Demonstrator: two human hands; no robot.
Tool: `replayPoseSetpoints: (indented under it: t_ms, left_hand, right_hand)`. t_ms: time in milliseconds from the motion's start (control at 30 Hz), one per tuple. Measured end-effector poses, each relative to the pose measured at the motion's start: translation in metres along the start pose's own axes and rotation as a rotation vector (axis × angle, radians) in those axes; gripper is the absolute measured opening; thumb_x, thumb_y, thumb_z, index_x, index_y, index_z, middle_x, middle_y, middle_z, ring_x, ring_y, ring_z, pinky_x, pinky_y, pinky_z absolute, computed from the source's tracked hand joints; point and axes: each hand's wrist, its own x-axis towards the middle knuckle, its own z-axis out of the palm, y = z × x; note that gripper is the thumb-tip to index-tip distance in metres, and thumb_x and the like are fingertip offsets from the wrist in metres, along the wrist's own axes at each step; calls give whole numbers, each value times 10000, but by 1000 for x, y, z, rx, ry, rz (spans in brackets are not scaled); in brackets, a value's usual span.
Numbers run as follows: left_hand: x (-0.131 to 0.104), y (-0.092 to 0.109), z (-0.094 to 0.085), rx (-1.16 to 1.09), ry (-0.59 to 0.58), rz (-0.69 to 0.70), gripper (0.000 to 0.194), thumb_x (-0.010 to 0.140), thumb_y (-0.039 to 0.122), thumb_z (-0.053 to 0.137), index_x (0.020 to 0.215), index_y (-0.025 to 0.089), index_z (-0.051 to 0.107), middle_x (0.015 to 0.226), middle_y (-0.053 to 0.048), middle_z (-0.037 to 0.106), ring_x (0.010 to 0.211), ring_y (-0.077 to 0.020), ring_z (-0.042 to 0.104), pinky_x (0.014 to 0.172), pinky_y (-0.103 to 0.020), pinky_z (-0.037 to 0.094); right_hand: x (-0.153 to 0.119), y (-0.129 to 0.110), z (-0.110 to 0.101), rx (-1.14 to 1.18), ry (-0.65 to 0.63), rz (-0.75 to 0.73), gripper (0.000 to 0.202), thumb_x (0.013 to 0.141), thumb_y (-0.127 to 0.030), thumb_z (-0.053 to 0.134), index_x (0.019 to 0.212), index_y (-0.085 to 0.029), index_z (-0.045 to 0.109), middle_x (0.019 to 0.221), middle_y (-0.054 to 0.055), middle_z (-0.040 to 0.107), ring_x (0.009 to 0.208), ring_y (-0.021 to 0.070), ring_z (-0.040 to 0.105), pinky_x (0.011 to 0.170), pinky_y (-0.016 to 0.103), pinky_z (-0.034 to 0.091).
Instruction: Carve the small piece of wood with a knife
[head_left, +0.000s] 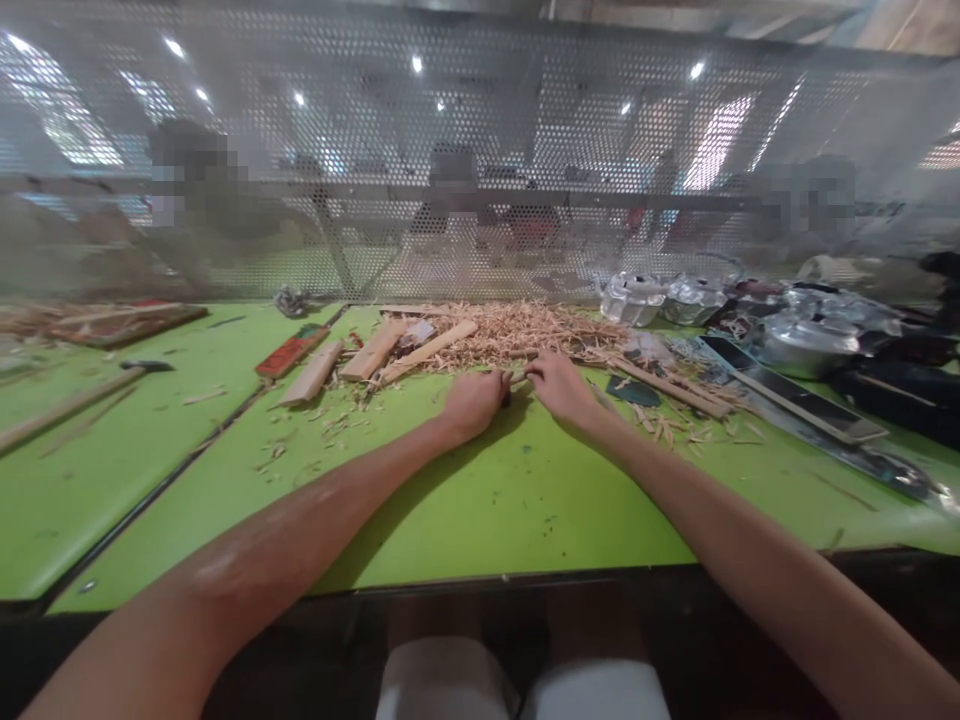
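Both hands meet over the middle of the green table (480, 510), just in front of a heap of wood shavings (532, 328). My left hand (475, 402) is closed in a fist-like grip. My right hand (559, 388) is pinched, fingertips towards the left. Between them shows a short, thin, pale piece (519, 378), its ends covered by the fingers of both hands; what it is cannot be made out. Flat wooden pieces (375, 350) lie to the left of the shavings, and a longer wooden strip (671, 388) lies to the right.
A red block (291, 352) and a hammer (82, 400) lie at the left. Foil-wrapped bundles (806, 340) and a long dark-faced board (795, 390) are at the right. A perforated metal screen (480, 240) stands along the back, with people behind it.
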Motion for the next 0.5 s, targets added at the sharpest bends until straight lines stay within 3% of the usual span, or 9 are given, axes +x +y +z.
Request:
replayPoseSetpoints:
  t_ms: [200, 300, 400, 500]
  left_hand:
    - [1, -6, 3, -19, 23, -1, 569, 1372, 373, 387, 1397, 196, 927, 1244, -203, 952, 1125, -334, 903, 953, -371, 623]
    - [2, -7, 4, -47, 16, -11, 556, 1355, 385, 393, 1377, 218, 922, 1167, -164, 943, 1079, -314, 870, 922, -362, 623]
    - [4, -8, 5, -54, 12, -34, 545, 1356, 385, 388, 1407, 204, 899, 1188, -160, 937, 1071, -300, 860, 900, -351, 606]
    - [4, -8, 6, -62, 8, -46, 532, 1372, 385, 386, 1405, 211, 887, 1246, -157, 936, 1086, -288, 868, 857, -330, 573]
  right_hand:
    - [4, 2, -11, 134, 20, 91, 307, 1105, -57, 728, 1170, -215, 983, 1364, 161, 916, 1296, 314, 841, 1243, 486, 677]
    - [4, 7, -23, 211, 39, 232, 298, 1099, -63, 723, 1174, -219, 966, 1242, 139, 935, 1036, 274, 868, 1011, 411, 730]
    - [5, 7, -36, 299, 24, 383, 301, 1106, -49, 713, 1237, -185, 947, 1050, 125, 920, 709, 215, 797, 721, 327, 673]
    - [7, 0, -48, 380, 45, 458, 400, 1140, -28, 670, 1474, -109, 873, 1120, 167, 915, 658, 192, 801, 624, 286, 634]
